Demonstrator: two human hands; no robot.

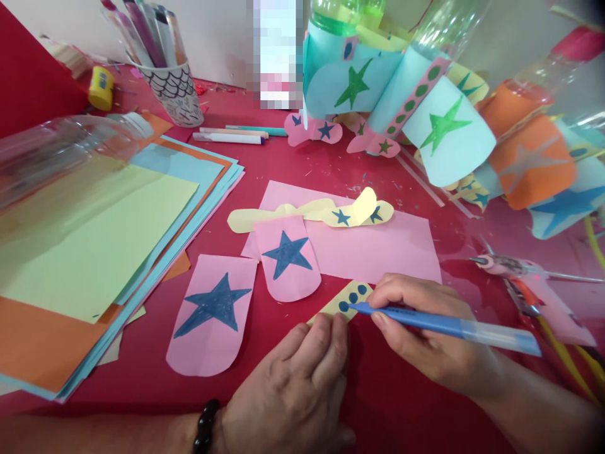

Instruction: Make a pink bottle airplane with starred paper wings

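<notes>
My right hand [420,334] grips a blue marker [425,320], its tip touching a dark blue dot on a pale yellow paper strip [355,287]. Several blue dots run along the part of the strip that shows. With its fingers bent over the strip's near end, my left hand [302,372] presses it to the table and hides that end. Just left of the strip lie two pink rounded paper pieces, a smaller one [302,287] and a larger one [203,359], each bearing a blue star. Behind them, a yellow wavy paper cutout [312,208] rests partly on a pink sheet [387,249].
Stacked coloured paper [142,233] lies at the left under a clear plastic bottle [70,148]. A patterned cup of pens [174,91] stands behind, near loose markers [231,137]. Paper-wrapped bottles [359,82] fill the back right. A pink glue gun [543,290] lies at the right.
</notes>
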